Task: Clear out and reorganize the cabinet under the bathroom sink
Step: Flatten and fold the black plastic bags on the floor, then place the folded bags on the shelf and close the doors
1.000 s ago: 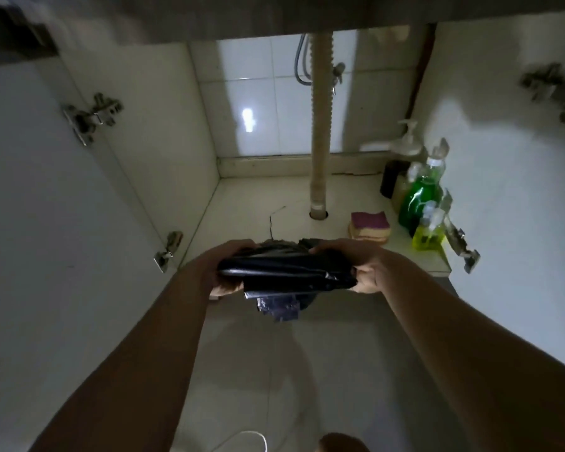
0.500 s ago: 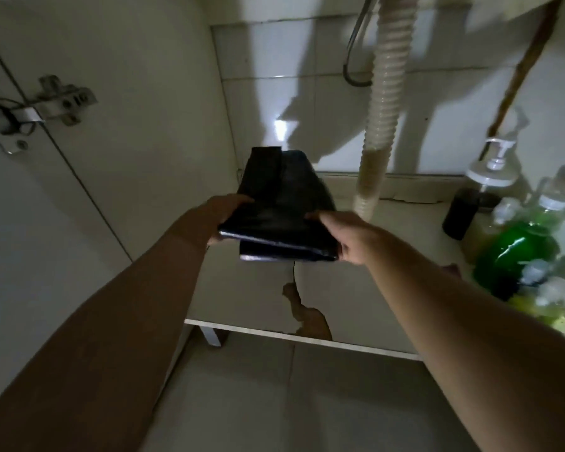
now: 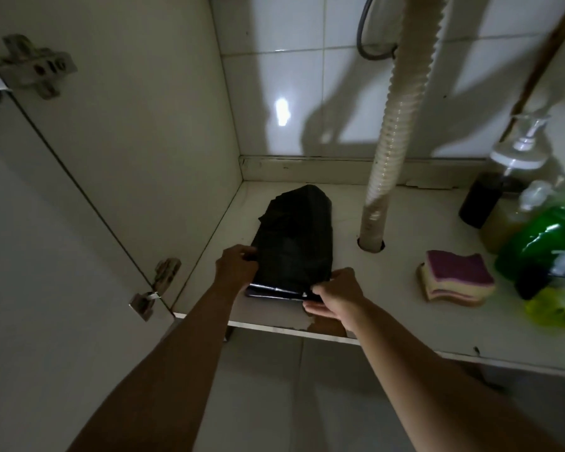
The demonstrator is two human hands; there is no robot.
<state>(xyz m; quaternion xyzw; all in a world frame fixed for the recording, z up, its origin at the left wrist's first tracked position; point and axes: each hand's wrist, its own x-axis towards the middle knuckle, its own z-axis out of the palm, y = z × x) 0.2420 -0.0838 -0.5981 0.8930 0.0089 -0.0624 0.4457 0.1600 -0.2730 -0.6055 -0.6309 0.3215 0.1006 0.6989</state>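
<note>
A folded stack of black plastic bags point(image 3: 294, 236) lies flat on the cabinet floor point(image 3: 405, 314), in the left part near the side wall. My left hand point(image 3: 237, 264) holds the stack's near left corner, fingers curled on its edge. My right hand point(image 3: 335, 296) pinches the near right corner between thumb and fingers. Both forearms reach in from the bottom of the view.
A ribbed drain hose point(image 3: 395, 151) drops into a hole in the floor just right of the bags. A purple-and-yellow sponge stack point(image 3: 454, 278) sits further right. Pump bottle point(image 3: 490, 190) and green and yellow bottles point(image 3: 542, 236) crowd the right side. Door hinges point(image 3: 157, 285) are on the left.
The bags were held in the air in front of the cabinet; now they rest on the cabinet floor at the left. Both hands stayed on the near corners.
</note>
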